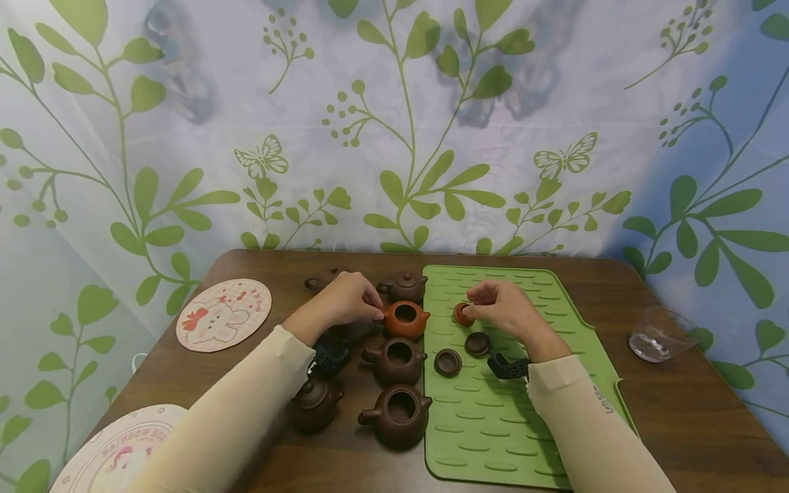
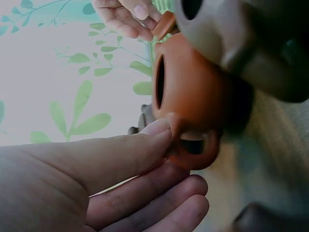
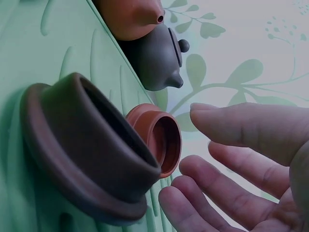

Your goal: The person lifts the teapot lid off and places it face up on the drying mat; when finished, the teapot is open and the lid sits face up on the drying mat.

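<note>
My left hand (image 1: pixel 348 298) pinches the handle of an orange-red clay teapot (image 2: pixel 203 82) between thumb and forefinger. That teapot stands lidless at the mat's left edge. My right hand (image 3: pixel 241 179) is beside a small orange-red lid (image 3: pixel 154 137), fingers apart and none gripping it. The lid lies upturned on the green mat (image 1: pixel 468 424). Close to it are two dark brown lids (image 1: pixel 477 344), also upturned. Two lidless dark brown teapots (image 1: pixel 397 414) stand in front of the orange-red one, in the same row.
Behind the orange-red teapot is a lidded brown teapot (image 1: pixel 407 284). More brown teapots (image 1: pixel 316 404) stand to the left, partly hidden by my left arm. Two round printed mats (image 1: pixel 224 315) lie at the table's left, and a clear cup (image 1: pixel 656 335) stands at the right.
</note>
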The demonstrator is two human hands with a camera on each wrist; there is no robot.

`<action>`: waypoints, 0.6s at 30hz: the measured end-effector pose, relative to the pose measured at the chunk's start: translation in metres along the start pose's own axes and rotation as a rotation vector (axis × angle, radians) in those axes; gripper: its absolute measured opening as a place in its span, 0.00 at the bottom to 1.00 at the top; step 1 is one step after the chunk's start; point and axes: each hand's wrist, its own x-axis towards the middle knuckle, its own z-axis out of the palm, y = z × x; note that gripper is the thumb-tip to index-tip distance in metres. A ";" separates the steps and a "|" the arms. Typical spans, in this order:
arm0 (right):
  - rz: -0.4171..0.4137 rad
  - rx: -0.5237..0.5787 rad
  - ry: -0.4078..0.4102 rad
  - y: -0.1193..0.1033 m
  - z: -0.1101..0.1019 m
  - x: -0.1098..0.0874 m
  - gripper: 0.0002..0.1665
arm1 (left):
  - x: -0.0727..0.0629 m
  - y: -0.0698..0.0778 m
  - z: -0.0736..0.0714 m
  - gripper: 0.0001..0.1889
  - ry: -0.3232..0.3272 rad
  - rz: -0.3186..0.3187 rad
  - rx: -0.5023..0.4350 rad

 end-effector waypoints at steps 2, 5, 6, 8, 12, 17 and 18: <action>-0.002 -0.008 -0.001 -0.001 0.000 0.000 0.26 | -0.001 0.001 -0.004 0.07 0.008 0.010 0.005; -0.012 -0.030 0.001 -0.004 0.001 -0.001 0.27 | -0.001 0.000 -0.012 0.08 0.026 0.019 0.015; -0.018 -0.038 0.003 -0.006 0.001 -0.001 0.27 | 0.000 0.000 -0.014 0.07 0.033 0.019 0.018; -0.034 -0.049 0.008 -0.010 0.002 -0.001 0.26 | 0.001 -0.001 -0.019 0.07 0.043 0.027 0.024; -0.065 -0.067 0.013 -0.018 0.004 -0.001 0.25 | 0.006 -0.001 -0.025 0.07 0.050 0.046 0.029; -0.077 -0.112 0.005 -0.026 0.004 0.002 0.24 | 0.014 -0.002 -0.031 0.07 0.063 0.045 0.013; -0.079 -0.121 0.002 -0.027 0.004 0.003 0.24 | 0.016 -0.003 -0.032 0.06 0.067 0.041 0.017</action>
